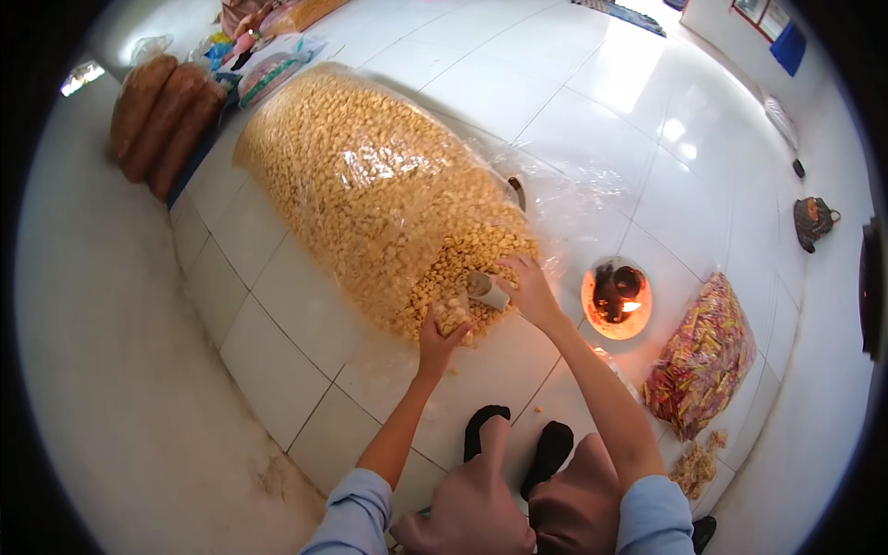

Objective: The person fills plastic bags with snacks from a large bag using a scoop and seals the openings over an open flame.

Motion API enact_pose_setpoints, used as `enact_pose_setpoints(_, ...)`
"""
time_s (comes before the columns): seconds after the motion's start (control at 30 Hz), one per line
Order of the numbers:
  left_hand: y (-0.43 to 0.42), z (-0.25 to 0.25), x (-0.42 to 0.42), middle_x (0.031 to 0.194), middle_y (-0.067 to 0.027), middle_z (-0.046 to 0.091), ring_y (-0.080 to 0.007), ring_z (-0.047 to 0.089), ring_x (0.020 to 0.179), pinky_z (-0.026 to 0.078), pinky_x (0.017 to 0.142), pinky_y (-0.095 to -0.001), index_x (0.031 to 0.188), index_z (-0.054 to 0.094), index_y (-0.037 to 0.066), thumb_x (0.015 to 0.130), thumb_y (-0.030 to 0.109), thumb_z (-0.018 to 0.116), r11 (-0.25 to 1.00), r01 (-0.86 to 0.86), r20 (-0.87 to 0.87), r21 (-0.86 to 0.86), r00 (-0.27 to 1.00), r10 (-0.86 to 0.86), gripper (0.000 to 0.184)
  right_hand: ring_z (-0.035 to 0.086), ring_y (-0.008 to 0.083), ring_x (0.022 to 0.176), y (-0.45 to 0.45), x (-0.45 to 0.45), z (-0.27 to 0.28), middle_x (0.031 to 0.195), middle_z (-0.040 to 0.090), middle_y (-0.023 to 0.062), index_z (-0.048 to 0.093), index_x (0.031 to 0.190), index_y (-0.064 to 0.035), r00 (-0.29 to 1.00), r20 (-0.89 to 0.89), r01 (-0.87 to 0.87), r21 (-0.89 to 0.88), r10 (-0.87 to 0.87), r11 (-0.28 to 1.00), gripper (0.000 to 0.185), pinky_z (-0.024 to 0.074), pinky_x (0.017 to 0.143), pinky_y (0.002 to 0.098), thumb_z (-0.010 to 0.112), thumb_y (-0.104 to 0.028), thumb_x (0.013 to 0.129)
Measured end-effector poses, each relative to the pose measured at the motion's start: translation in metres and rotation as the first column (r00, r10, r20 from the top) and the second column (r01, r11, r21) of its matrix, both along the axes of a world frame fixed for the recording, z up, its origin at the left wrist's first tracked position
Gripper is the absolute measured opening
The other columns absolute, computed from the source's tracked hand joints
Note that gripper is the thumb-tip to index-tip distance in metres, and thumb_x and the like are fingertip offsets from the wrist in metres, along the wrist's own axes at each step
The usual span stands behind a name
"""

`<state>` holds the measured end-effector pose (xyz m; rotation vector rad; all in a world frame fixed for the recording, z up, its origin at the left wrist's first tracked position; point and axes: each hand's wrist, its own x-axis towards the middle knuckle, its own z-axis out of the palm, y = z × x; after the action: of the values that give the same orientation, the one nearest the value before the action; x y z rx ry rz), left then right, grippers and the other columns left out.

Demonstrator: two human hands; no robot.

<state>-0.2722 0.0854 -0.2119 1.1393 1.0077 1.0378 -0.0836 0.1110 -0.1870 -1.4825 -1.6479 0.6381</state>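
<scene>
On the tiled floor (287,370), a sack of snack pieces (370,166) is lying with a cup (492,294) at its near end between left hand (440,340) and right hand (534,291), long filled bags (155,116) are standing behind it to the left, and a plate (601,325) bearing a flame (631,306) is sitting to its right, left of a filled plastic bag (705,356).

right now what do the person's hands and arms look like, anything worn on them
The left hand and right hand are bare, ungloved, with no watch or bracelet visible. Light blue sleeves end near the elbows, leaving the forearms uncovered.
</scene>
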Motion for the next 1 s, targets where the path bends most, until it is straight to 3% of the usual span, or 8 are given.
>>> enact_pose_setpoints(0.03, -0.001, -0.007, -0.007, 0.086, -0.0044, 0.057, -0.0098, 0.057, 0.077, 0.047, 0.066, -0.0225, 0.108, 0.045, 0.002, 0.074, 0.018, 0.070, 0.998, -0.063, -0.063, 0.003, 0.996, 0.063, 0.044, 0.044, 0.0293, 0.101, 0.002, -0.005, -0.029, 0.107, 0.050, 0.0103, 0.052, 0.106, -0.0031, 0.968, 0.243, 0.056, 0.023, -0.060, 0.998, 0.046, 0.0366, 0.086, 0.0387, 0.069, -0.026, 0.070)
enact_pose_setpoints(0.13, 0.003, -0.030, -0.018, 0.086, -0.0046, 0.057, -0.0101, 0.057, 0.076, 0.047, 0.066, -0.0230, 0.107, 0.046, 0.003, 0.073, 0.021, 0.071, 0.990, -0.136, -0.184, 0.046, 0.973, 0.142, 0.046, 0.040, 0.0330, 0.108, -0.001, -0.023, -0.071, 0.118, 0.041, 0.0144, 0.039, 0.120, -0.0020, 0.902, 0.426, 0.099, -0.050, -0.069, 0.994, 0.066, 0.0370, 0.089, 0.0384, 0.072, -0.020, 0.065)
enact_pose_setpoints(0.27, 0.013, -0.033, -0.017, 0.087, -0.0030, 0.056, -0.0103, 0.055, 0.077, 0.047, 0.066, -0.0235, 0.106, 0.046, 0.005, 0.072, 0.018, 0.072, 0.981, -0.099, -0.282, 0.169, 0.948, 0.144, 0.044, 0.040, 0.0332, 0.108, 0.003, -0.020, -0.087, 0.117, 0.043, 0.0148, 0.038, 0.120, -0.0008, 0.874, 0.486, 0.101, -0.198, 0.009, 0.975, 0.067, 0.0366, 0.091, 0.0369, 0.072, -0.016, 0.064)
enact_pose_setpoints(0.4, 0.023, -0.028, -0.012, 0.086, -0.0048, 0.057, -0.0125, 0.057, 0.077, 0.046, 0.067, -0.0256, 0.102, 0.047, 0.006, 0.069, 0.024, 0.075, 0.984, -0.119, -0.270, 0.134, 0.951, 0.151, 0.047, 0.040, 0.0318, 0.108, 0.000, -0.002, -0.056, 0.115, 0.044, 0.0143, 0.040, 0.118, -0.0008, 0.952, 0.305, 0.017, -0.156, 0.032, 0.988, 0.066, 0.0364, 0.092, 0.0373, 0.071, -0.011, 0.061)
enact_pose_setpoints(0.47, 0.029, -0.031, -0.011, 0.085, -0.0042, 0.057, -0.0120, 0.057, 0.076, 0.047, 0.066, -0.0259, 0.101, 0.047, 0.007, 0.067, 0.027, 0.075, 0.981, -0.111, -0.371, 0.162, 0.914, 0.164, 0.049, 0.041, 0.0312, 0.108, -0.002, 0.008, -0.029, 0.113, 0.044, 0.0134, 0.041, 0.117, -0.0006, 0.963, 0.269, 0.010, -0.107, 0.019, 0.994, 0.065, 0.0368, 0.091, 0.0373, 0.071, -0.009, 0.059)
enact_pose_setpoints(0.63, 0.040, -0.018, 0.002, 0.084, -0.0045, 0.059, -0.0127, 0.059, 0.075, 0.048, 0.066, -0.0265, 0.100, 0.047, 0.007, 0.066, 0.031, 0.076, 0.971, -0.091, -0.284, 0.221, 0.946, 0.154, 0.051, 0.039, 0.0300, 0.110, -0.002, 0.027, 0.052, 0.115, 0.043, 0.0123, 0.040, 0.118, -0.0013, 0.921, 0.383, -0.110, 0.065, 0.077, 0.992, 0.063, 0.0372, 0.093, 0.0360, 0.068, -0.006, 0.062)
enact_pose_setpoints(0.73, 0.046, -0.014, 0.008, 0.087, -0.0047, 0.059, -0.0123, 0.058, 0.077, 0.047, 0.067, -0.0254, 0.101, 0.047, 0.007, 0.066, 0.029, 0.076, 0.965, -0.071, -0.233, 0.251, 0.964, 0.131, 0.051, 0.039, 0.0281, 0.112, -0.002, 0.023, 0.108, 0.118, 0.043, 0.0107, 0.040, 0.120, -0.0026, 0.860, 0.493, -0.173, 0.045, 0.128, 0.984, 0.062, 0.0382, 0.092, 0.0365, 0.068, -0.005, 0.064)
enact_pose_setpoints(1.0, 0.053, -0.004, 0.011, 0.092, -0.0067, 0.059, -0.0124, 0.059, 0.081, 0.047, 0.068, -0.0254, 0.103, 0.046, 0.006, 0.067, 0.025, 0.076, 0.971, -0.018, -0.292, 0.240, 0.952, 0.090, 0.051, 0.040, 0.0258, 0.110, 0.003, 0.012, 0.132, 0.115, 0.044, 0.0083, 0.041, 0.117, -0.0003, 0.626, 0.769, -0.282, 0.070, 0.128, 0.957, 0.061, 0.0407, 0.090, 0.0313, 0.066, -0.006, 0.062)
